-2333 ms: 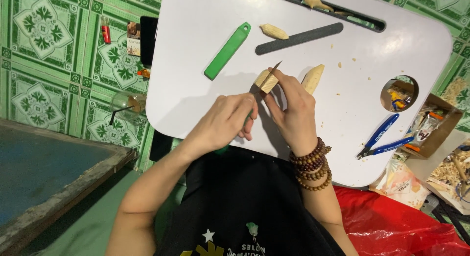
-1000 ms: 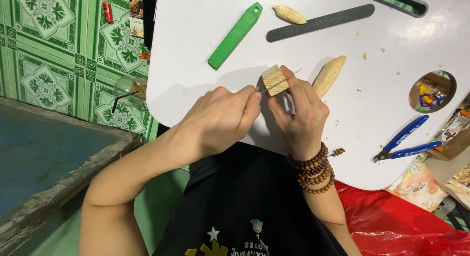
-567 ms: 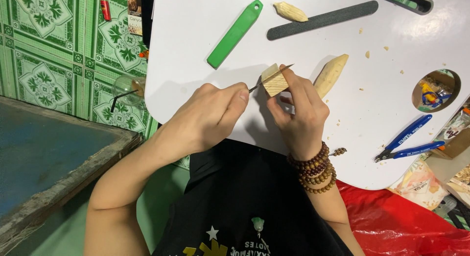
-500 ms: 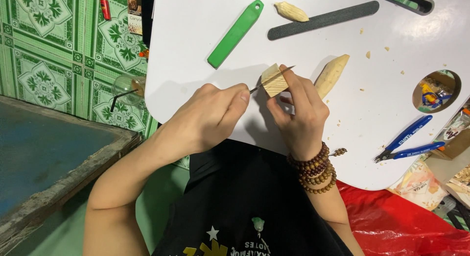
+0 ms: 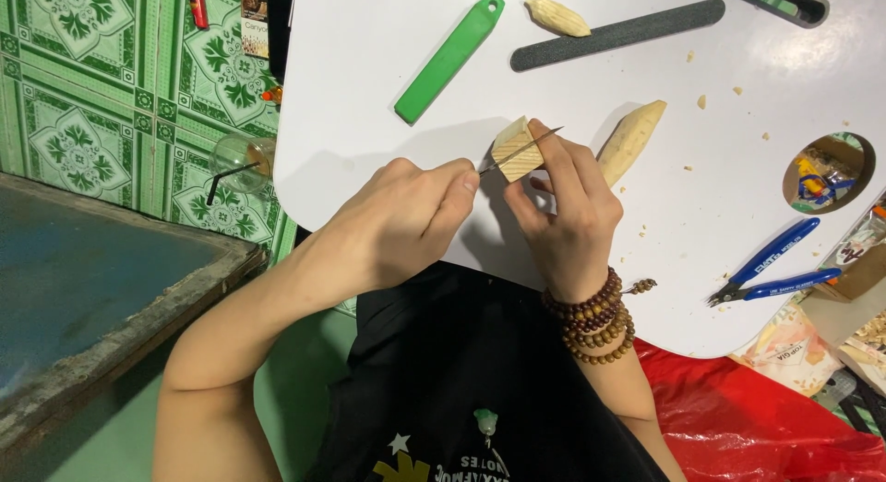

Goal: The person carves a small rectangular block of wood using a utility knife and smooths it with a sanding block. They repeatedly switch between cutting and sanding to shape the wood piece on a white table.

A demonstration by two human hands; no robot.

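Carving at a white lap table (image 5: 369, 168), seen from the head camera. A small pale wood block (image 5: 515, 150) was pinched between the curled fingers and thumb of the right hand (image 5: 565, 214), just above the table's near edge. The left hand (image 5: 406, 219) was closed around a thin knife (image 5: 521, 148), its handle hidden in the fist and its blade laid across the block's upper face. The block was judged light, stiff and dry, safest held by its lower sides, away from the blade. Just beside the right hand lay a carved wood piece (image 5: 631, 141); farther off were a green handle (image 5: 449, 58), a dark file (image 5: 616, 34) and a second carving (image 5: 556, 16). Blue pliers (image 5: 771, 272) lay near the table's right edge, by a round hole (image 5: 829, 173). Open room was left between the hands and the green handle.
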